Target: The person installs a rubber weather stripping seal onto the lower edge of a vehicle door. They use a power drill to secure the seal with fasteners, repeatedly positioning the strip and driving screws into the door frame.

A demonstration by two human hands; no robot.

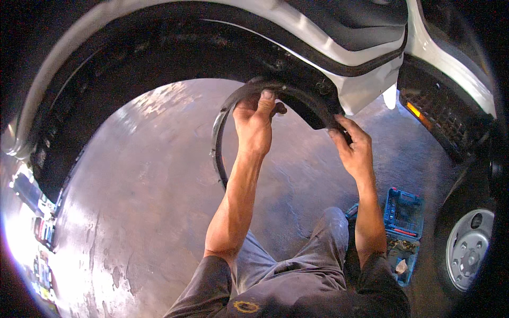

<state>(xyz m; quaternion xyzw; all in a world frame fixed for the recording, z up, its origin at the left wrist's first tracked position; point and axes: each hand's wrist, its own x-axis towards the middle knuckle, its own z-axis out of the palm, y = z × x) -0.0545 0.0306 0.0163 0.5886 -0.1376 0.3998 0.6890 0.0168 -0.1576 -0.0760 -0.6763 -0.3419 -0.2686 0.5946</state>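
Black, rubber-like material is seen in the curved strip (253, 87), which is held in the left grip (253, 125), while its right-hand stretch appears pinched in the right grip (354, 148). From the left grip its tail is bowed leftward and downward, the end being hidden near the left forearm (232, 206). By that bend, the strip is judged light and springy, not fragile; whether it is greasy cannot be told. It is best held at two well-spaced points, so that twisting is limited. Above both grips, movement is bounded by the dark arch liner (159, 58) and the white body panel (368, 87), whose lower edge is set just above the right grip. More room is offered below the left grip, over the floor (148, 180); below and right of the right grip, a blue tool case (404, 212) is laid open.
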